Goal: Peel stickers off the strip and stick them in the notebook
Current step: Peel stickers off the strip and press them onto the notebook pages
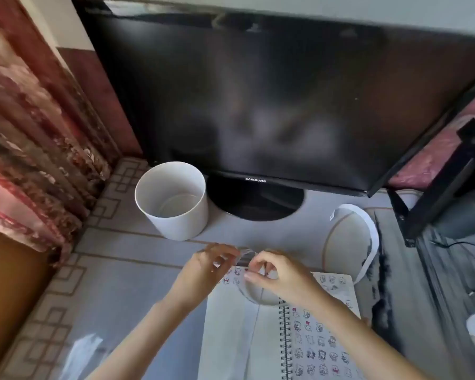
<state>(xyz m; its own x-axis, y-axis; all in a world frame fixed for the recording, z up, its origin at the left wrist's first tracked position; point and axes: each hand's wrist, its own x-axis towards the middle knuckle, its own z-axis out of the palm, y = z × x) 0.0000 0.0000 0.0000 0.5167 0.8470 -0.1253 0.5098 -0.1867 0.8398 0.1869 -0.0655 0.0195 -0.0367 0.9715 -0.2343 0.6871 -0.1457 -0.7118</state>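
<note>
Left hand [206, 267] and right hand [281, 277] each pinch the clear curling sticker strip [246, 254] (it runs crosswise between them) over the open white spiral-bound notebook [231, 341] — mostly bare left page directly beneath.

Soft daylight, motion blur throughout, wide-angle bending at edges
</note>
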